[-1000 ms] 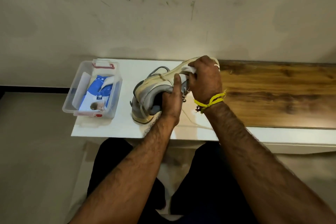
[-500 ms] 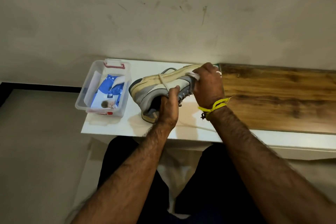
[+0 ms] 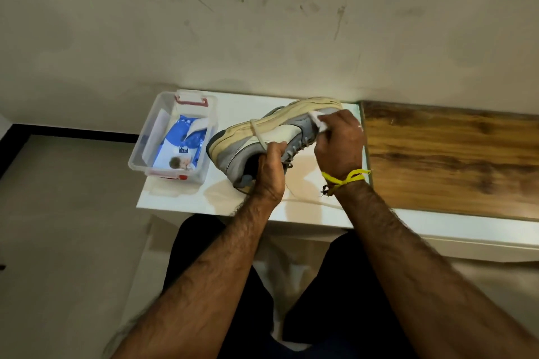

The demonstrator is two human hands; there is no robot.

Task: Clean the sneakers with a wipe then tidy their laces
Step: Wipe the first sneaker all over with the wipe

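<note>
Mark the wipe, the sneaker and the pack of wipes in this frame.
wipe (image 3: 316, 120), head view: white fold showing above the right hand's fingers.
sneaker (image 3: 280, 132), head view: cream side panel below the sole.
pack of wipes (image 3: 186, 146), head view: blue front, inside the clear bin.

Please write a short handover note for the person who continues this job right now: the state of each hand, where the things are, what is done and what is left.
Left hand: grips the sneaker at its opening, holding it tilted on its side over the white table.
Right hand: pinches the white wipe against the upper near the toe.
Wipes pack: in the clear box, left of the sneaker.
Done: wiping is under way on this sneaker.
Left: finish wiping; one lace lies loose across the sole, so laces need tidying. No second sneaker is in view.
</note>
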